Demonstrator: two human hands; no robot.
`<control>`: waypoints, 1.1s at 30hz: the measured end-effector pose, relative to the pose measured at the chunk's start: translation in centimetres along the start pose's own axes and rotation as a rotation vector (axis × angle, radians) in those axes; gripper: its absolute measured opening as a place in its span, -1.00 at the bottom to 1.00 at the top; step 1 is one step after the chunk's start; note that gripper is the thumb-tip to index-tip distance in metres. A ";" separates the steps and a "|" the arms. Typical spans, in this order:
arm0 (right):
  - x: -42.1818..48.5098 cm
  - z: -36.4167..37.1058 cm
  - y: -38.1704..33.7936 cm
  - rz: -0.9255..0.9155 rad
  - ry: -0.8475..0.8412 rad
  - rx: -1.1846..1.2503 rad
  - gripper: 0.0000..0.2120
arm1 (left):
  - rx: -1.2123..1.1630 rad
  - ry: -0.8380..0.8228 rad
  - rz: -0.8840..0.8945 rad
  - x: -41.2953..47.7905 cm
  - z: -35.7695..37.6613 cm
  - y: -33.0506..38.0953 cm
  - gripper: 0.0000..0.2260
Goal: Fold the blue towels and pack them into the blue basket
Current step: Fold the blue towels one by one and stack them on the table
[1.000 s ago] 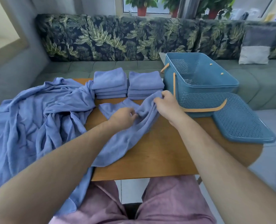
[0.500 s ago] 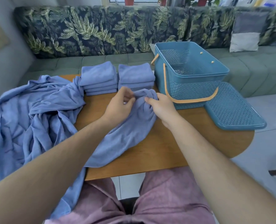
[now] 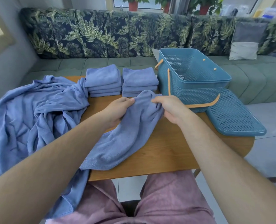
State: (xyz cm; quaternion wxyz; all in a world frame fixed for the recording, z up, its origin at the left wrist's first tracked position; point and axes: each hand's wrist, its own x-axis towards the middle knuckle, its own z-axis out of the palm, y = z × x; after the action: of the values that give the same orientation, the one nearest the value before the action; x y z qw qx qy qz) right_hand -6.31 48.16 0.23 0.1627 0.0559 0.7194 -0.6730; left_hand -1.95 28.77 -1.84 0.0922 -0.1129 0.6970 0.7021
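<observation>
- Blue towel (image 3: 126,139), one, unfolded: you hold its bunched top end raised between both hands, just in front of the folded stacks. The rest trails across the table (image 3: 166,152) toward the near edge, and its hem lies close to that edge.
- Left hand (image 3: 118,110): your fingers and thumb are curled round the left side of the towel's top end.
- Right hand (image 3: 171,109): your thumb and fingers pinch the right side of the same end, near the basket's near wall.
- Left stack (image 3: 101,76) of folded towels: several high, squared, at the far edge of the table.
- Right stack (image 3: 139,78) of folded towels: just beside the left stack, between it and the basket.
- Loose heap (image 3: 37,110) of unfolded blue towels: covers the left end of the table and spills over its left and near edges toward your lap.
- Blue basket (image 3: 198,94): upright at the far right corner, lid off, walls perforated, orange handle (image 3: 203,105) swung down across the near wall.
- Basket lid (image 3: 231,115): just beside the basket, overhanging the right edge of the table.
- Sofa (image 3: 101,33): leaf-patterned back, green seat, behind the table. A grey cushion (image 3: 245,41) stands at its right end.
- Pink shorts (image 3: 166,199): yours, below the near edge.
</observation>
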 end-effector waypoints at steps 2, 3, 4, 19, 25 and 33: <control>0.0 -0.9 0.3 0.045 0.039 0.060 -0.83 | -0.055 0.136 0.016 -0.1 -1.3 -0.1 -0.81; 0.2 -1.5 0.6 0.072 0.062 0.072 -0.73 | -0.089 0.174 0.023 -0.3 -2.1 -0.2 -0.82; 0.2 -2.0 1.0 0.095 0.095 0.086 -0.64 | -0.129 0.185 0.022 -0.6 -2.8 -0.2 -0.85; -2.9 0.4 8.9 0.069 -0.146 0.069 -0.67 | -0.416 0.023 -0.179 -4.5 -7.1 -3.0 -0.81; -4.0 1.4 10.7 -0.211 0.015 -0.598 -0.83 | -0.332 0.066 -0.166 -4.8 -6.7 -1.8 -0.92; -2.4 -0.3 -2.1 -0.276 0.127 -0.138 -0.75 | -0.298 0.191 0.137 -4.5 -9.2 6.4 -0.79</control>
State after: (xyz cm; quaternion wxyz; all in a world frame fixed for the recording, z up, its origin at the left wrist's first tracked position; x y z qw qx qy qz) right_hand -4.75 48.58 2.97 0.0262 -0.0122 0.7736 -0.6330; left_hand 0.83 19.61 5.61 -0.0400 -0.1437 0.5968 0.7884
